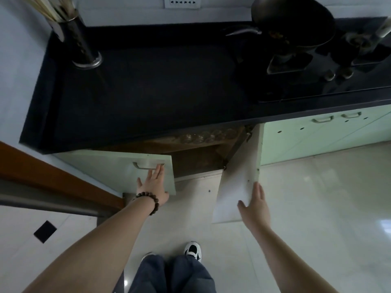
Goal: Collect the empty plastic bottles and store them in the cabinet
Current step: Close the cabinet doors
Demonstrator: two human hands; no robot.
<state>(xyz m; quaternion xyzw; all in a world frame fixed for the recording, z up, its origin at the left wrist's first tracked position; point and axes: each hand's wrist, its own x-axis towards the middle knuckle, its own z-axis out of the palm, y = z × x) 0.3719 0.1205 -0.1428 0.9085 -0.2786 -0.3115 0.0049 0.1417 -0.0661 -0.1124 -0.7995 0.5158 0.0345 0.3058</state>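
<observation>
Several clear plastic bottles (208,136) lie in a row on the shelf inside the cabinet (196,159) under the black counter. The left cabinet door (118,166) is nearly closed; my left hand (153,186) lies flat on it with straight fingers just below its metal handle (148,165). The right cabinet door (237,180) stands wide open, its white inner face toward me. My right hand (255,205) rests flat with straight fingers against that door's outer edge. Neither hand holds anything.
On the black counter (148,85) stand a chopstick holder (80,43) at the back left and a dark wok (294,22) on the stove at the right. A wooden door frame (53,176) runs at my left. Pale green closed cabinet doors (317,136) continue to the right.
</observation>
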